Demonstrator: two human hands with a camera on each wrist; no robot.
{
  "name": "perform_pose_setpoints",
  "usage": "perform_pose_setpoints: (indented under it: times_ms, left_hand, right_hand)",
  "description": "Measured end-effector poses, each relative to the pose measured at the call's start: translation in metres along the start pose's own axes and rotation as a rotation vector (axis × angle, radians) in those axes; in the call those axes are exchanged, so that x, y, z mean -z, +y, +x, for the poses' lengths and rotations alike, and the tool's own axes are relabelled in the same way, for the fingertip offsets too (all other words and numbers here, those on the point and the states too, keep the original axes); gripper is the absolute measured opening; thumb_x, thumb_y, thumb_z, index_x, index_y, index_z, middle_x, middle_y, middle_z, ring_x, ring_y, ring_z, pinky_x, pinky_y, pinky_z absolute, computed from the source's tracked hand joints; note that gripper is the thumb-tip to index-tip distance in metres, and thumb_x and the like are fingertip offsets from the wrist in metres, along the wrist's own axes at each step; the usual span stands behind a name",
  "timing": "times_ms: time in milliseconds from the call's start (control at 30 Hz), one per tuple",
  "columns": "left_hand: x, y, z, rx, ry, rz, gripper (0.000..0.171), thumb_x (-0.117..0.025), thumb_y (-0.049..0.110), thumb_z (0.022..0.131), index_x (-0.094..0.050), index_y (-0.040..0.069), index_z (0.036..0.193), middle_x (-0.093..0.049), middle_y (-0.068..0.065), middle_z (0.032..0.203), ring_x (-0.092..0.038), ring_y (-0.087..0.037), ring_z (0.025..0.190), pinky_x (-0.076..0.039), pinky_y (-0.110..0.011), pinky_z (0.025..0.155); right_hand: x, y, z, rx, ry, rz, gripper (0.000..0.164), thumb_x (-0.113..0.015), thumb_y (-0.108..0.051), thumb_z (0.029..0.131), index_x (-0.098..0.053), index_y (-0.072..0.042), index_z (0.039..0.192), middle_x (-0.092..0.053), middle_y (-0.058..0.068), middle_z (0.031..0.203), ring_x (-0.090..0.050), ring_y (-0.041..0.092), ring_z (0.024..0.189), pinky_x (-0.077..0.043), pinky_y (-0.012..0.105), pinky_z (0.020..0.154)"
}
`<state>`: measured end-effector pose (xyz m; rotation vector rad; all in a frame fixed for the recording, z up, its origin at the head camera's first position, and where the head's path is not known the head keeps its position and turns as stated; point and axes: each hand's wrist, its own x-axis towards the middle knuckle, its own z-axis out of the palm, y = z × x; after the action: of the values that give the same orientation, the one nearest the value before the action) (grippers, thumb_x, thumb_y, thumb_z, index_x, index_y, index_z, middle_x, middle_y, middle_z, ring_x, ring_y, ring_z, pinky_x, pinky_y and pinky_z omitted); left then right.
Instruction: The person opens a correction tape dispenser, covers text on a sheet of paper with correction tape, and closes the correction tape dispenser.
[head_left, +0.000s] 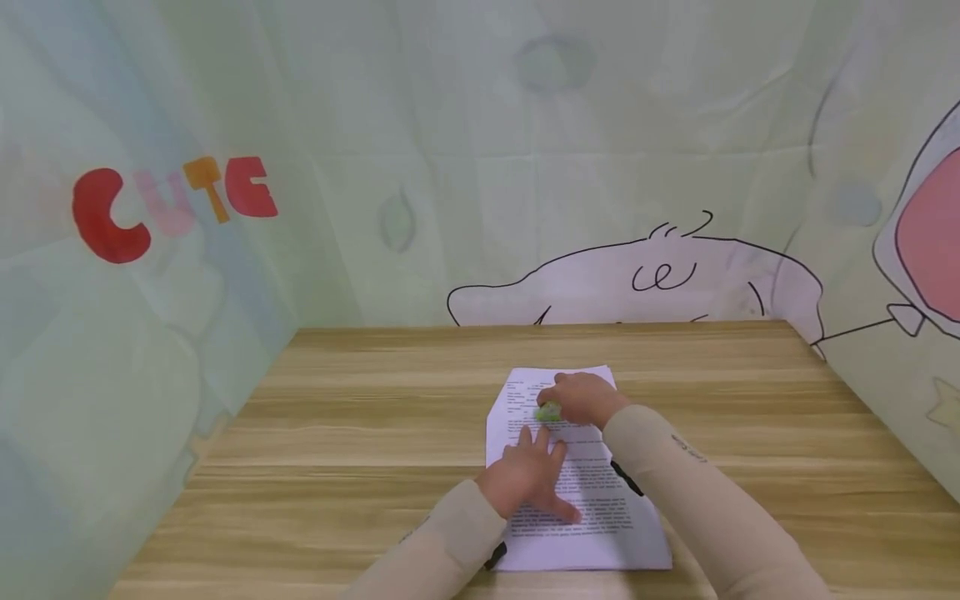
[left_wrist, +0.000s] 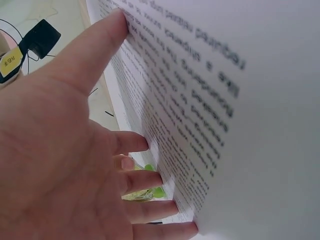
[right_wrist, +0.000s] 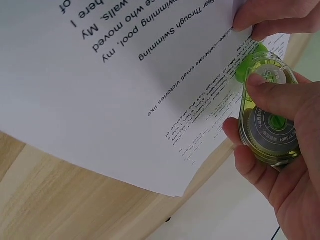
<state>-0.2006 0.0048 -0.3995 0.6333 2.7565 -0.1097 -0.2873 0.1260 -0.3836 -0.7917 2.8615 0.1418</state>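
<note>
A stack of printed paper sheets lies on the wooden table. My right hand grips a clear green correction tape dispenser, thumb on its face and fingers curled behind it. The dispenser's green tip is down at the printed lines in the right wrist view. Lower on the page, my left hand rests with spread, fairly straight fingers. Its fingertips and thumb press the sheet, while the palm arches above it.
The wooden table extends on both sides of the paper. Behind it hangs a pale printed cloth with cartoon drawings and coloured letters. Black wrist-camera pieces show beside the sleeves.
</note>
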Motion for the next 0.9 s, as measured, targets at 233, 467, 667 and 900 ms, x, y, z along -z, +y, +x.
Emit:
perform_pose_setpoints:
  times_ms: [233, 467, 667, 900]
  left_hand:
    - [0.001, 0.0001, 0.0006, 0.007, -0.015, -0.002, 0.1, -0.068, 0.071, 0.06, -0.038, 0.014, 0.137, -0.03, -0.011, 0.144, -0.028, -0.035, 0.135, -0.042, -0.051, 0.098]
    - [0.0011, 0.0009, 0.0013, 0.011, -0.027, -0.017, 0.1, -0.069, 0.07, 0.06, -0.037, 0.014, 0.137, -0.029, -0.011, 0.146, -0.027, -0.036, 0.136, -0.04, -0.052, 0.1]
    - [0.0003, 0.0006, 0.0022, 0.023, -0.04, -0.02, 0.101, -0.068, 0.071, 0.06, -0.036, 0.015, 0.138, -0.027, -0.011, 0.147, -0.025, -0.037, 0.137, -0.039, -0.052, 0.101]
    - [-0.0004, 0.0001, 0.0032, 0.02, -0.043, -0.024, 0.102, -0.068, 0.071, 0.06, -0.035, 0.016, 0.139, -0.026, -0.011, 0.148, -0.024, -0.037, 0.138, -0.038, -0.052, 0.101]
  right_hand:
    - [0.0012, -0.0002, -0.0006, 0.007, 0.004, -0.013, 0.042, -0.057, -0.006, 0.084, -0.061, -0.03, 0.118, -0.059, 0.011, 0.123, -0.061, 0.029, 0.098, -0.048, 0.046, 0.09]
    - [0.0012, -0.0004, -0.0019, -0.002, -0.001, -0.02, 0.041, -0.056, -0.007, 0.086, -0.061, -0.031, 0.119, -0.059, 0.011, 0.123, -0.061, 0.029, 0.1, -0.048, 0.046, 0.091]
    - [0.0015, -0.0025, -0.0025, -0.003, -0.003, -0.024, 0.04, -0.055, -0.007, 0.087, -0.061, -0.031, 0.119, -0.058, 0.011, 0.124, -0.06, 0.029, 0.102, -0.047, 0.046, 0.093]
    - [0.0027, -0.0016, -0.0032, 0.007, -0.002, -0.032, 0.04, -0.055, -0.007, 0.087, -0.061, -0.03, 0.119, -0.058, 0.012, 0.125, -0.06, 0.031, 0.104, -0.047, 0.047, 0.093]
